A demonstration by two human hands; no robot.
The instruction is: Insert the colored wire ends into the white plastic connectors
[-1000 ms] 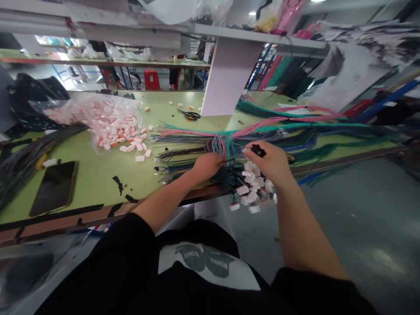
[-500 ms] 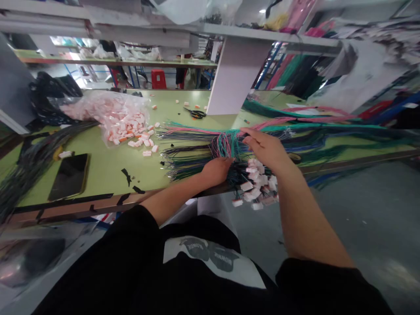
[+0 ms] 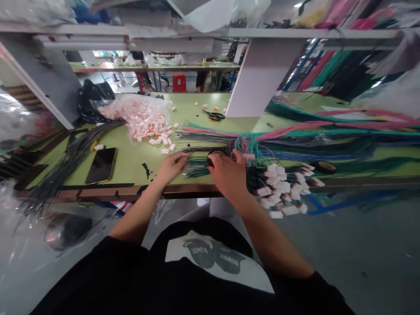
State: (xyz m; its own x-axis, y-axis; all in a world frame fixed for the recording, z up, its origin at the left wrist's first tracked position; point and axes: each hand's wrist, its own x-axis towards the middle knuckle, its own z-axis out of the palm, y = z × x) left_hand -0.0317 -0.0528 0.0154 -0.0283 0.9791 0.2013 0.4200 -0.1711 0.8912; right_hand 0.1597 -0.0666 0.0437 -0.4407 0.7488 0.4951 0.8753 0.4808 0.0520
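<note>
My left hand (image 3: 172, 167) is at the left tips of the wire bundles, thumb and fingers pinched on the ends of dark wires (image 3: 198, 150). My right hand (image 3: 229, 175) curls over the bundles with a black tape roll (image 3: 215, 155) under its fingers, partly hidden. Just right of those fingers, a pale connector (image 3: 248, 156) lies by the looped pink and green wires (image 3: 244, 143). A cluster of white connectors (image 3: 282, 186) on wires hangs over the table's front edge, right of my right hand.
On the green table (image 3: 131, 159) lie a phone (image 3: 101, 165), a bag of pink-white connectors (image 3: 138, 113), scissors (image 3: 214, 115) and another tape roll (image 3: 324, 166). Grey wires (image 3: 70, 162) spill over the left edge. A white post (image 3: 259, 78) rises behind the bundles.
My left hand has moved left from the tied middle to the wire tips. My right hand has come left and nearer, now with the tape roll. The view has turned left.
</note>
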